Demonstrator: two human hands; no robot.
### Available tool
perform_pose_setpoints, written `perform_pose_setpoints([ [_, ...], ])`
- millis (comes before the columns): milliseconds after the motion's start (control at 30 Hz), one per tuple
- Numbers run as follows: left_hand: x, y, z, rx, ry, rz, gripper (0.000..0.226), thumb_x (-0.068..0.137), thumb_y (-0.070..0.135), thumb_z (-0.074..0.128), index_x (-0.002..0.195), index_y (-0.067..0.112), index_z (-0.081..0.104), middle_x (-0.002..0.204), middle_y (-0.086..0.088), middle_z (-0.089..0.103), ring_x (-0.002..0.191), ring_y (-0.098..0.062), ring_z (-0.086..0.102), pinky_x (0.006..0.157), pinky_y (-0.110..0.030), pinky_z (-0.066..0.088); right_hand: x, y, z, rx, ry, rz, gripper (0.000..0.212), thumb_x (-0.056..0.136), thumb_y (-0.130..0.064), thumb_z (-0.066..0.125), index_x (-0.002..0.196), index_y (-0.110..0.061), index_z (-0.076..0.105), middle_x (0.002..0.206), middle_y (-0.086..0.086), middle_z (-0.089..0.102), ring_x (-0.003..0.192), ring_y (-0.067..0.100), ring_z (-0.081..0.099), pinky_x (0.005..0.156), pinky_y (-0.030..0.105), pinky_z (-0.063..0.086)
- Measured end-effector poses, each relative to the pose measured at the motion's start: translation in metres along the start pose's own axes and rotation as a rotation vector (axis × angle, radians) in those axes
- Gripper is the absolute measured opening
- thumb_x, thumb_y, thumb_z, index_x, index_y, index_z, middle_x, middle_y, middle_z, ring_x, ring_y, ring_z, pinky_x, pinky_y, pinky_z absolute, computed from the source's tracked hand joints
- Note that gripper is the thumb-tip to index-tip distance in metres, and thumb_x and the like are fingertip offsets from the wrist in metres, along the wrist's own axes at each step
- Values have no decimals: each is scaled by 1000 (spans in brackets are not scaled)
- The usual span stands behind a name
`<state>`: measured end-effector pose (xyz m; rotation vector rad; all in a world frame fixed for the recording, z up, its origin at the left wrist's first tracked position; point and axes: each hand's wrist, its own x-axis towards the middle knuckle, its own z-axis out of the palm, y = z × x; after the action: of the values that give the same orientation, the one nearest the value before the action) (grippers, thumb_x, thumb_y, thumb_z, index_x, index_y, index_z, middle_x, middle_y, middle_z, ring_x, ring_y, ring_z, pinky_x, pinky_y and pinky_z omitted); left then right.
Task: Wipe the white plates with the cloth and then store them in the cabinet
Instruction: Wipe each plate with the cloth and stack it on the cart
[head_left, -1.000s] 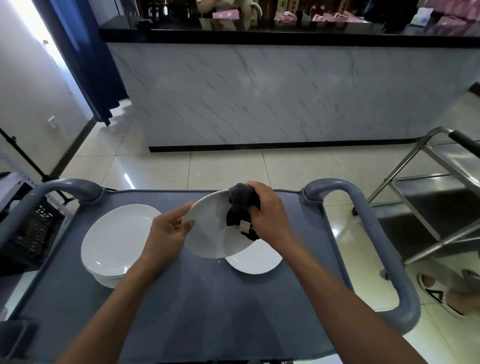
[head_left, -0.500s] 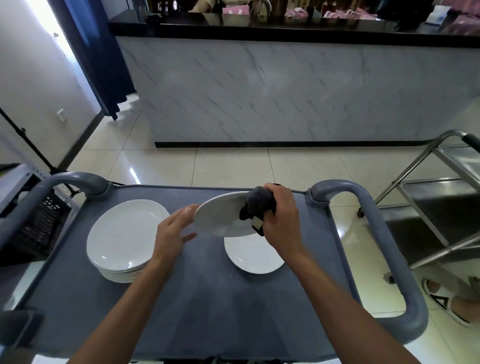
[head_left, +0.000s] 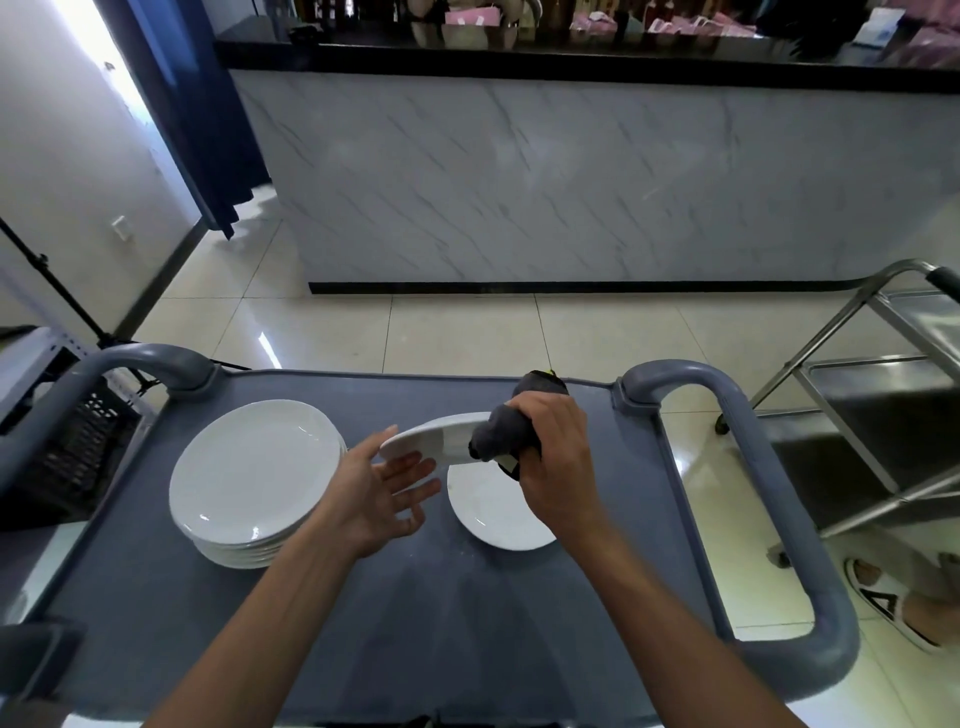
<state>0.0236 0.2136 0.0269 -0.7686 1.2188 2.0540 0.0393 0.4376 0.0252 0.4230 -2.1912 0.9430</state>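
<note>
Tilting almost edge-on to the camera, the plate (head_left: 439, 441) is plain glossy white, a shallow oval sliver with its rim pointing toward 9 o'clock, held in the air over the grey cart (head_left: 467, 623) surface. A dark grey cloth (head_left: 501, 434), bunched into a wad, covers its 3 o'clock end. Directly below lies a second white plate (head_left: 493, 512) flat on the surface, and at 9 o'clock a stack (head_left: 254, 478) of white plates sits well apart from it.

Half a second ago the plate showed more of its face and the left fingers curled at its rim; now it lies flatter to the view, and the left hand has dropped off the rim and opened. The camera has also tipped, so the marble counter (head_left: 571, 171) fills more of the top.

The right hand (head_left: 553, 457) reaches in from 5 o'clock, knuckles up, its grip pressed together around the cloth and the plate's edge inside it. The left hand (head_left: 376, 493) comes in from 7 o'clock, palm up and turned toward 3 o'clock, fingers spread and loose just under the plate's free end; whether the thumb tip touches the rim cannot be told.
</note>
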Motion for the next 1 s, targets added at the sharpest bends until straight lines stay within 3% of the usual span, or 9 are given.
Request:
perform_pose_setpoints([
  [200,-1,3,3,-250,-35,72,23,91,17,59,107,1,63,93,-16,74,82,-34,76,71,-34,52,-8,3,0,-17,-66,-47,33,88,-6,48,117,-16,58,111,5,63,101,31,59,87,49,47],
  [333,-1,9,-2,-368,-81,106,27,95,4,54,117,-10,58,109,-26,70,97,-39,73,74,-40,63,-13,8,0,-40,-107,-100,33,107,-21,35,120,-12,63,117,1,60,107,25,57,89,47,47],
  [400,-1,12,-4,-376,-78,135,31,97,1,51,123,-15,55,118,-27,69,107,-36,70,76,-43,63,-16,13,-1,-61,-129,-130,30,106,-18,40,121,-10,64,121,0,59,111,23,56,90,47,46],
  [500,-1,15,-8,-350,-83,143,30,100,0,49,125,-15,54,121,-24,69,111,-31,68,76,-40,63,-22,20,-3,-97,-154,-164,28,96,-7,56,123,-9,65,126,1,58,116,22,55,92,47,45],
  [633,-2,16,-9,-311,-98,136,26,102,1,46,123,-11,55,117,-21,71,105,-32,71,77,-42,63,-25,27,-9,-130,-181,-176,35,89,2,64,123,-7,67,127,8,62,116,28,58,94,48,46],
  [800,0,15,-8,-281,-103,189,24,102,3,47,122,-8,57,119,-19,71,102,-29,73,72,-39,63,-28,32,-12,-153,-221,-155,62,67,12,76,125,-8,67,130,9,61,116,29,58,96,45,45],
  [900,2,14,-9,-253,-106,236,25,102,4,48,123,-4,58,118,-16,72,104,-28,72,72,-38,63,-30,33,-14,-145,-243,-120,64,67,13,75,126,-9,66,132,8,59,118,28,56,98,45,44],
  [1000,4,13,-10,-239,-108,282,26,102,6,49,125,-1,58,121,-15,72,105,-27,72,72,-36,62,-30,30,-15,-141,-242,-93,54,75,11,70,126,-8,67,131,9,61,118,29,58,97,46,46],
])
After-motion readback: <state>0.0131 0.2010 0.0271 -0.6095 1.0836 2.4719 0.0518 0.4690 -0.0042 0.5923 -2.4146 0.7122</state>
